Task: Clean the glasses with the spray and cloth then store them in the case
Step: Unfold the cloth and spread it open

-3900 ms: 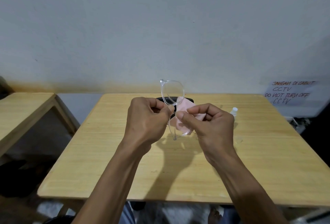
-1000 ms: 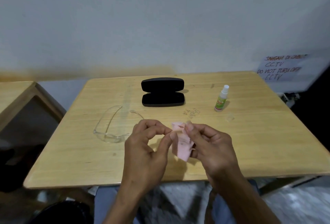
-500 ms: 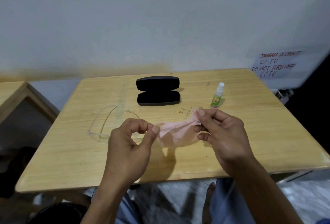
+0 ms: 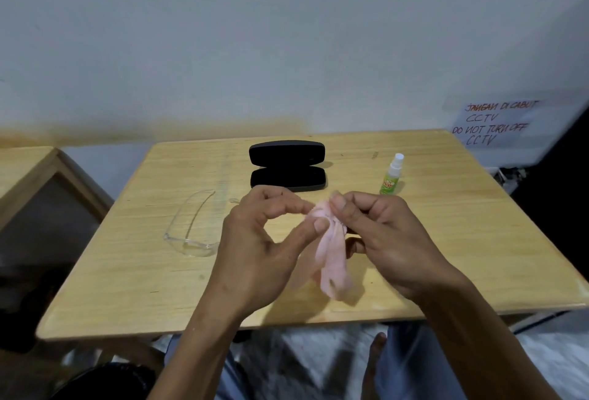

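Pink cloth pinched in both grips, left hand, right hand, cloth's lower end blurred, glasses on table

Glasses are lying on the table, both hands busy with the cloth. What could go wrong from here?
1. The clear glasses lie beside the left hand; being transparent, they could be knocked by it.
2. The spray bottle stands upright just beyond the right hand; a reach toward the open case might tip it.
3. The pink cloth hangs bunched from the fingertips and may slip.
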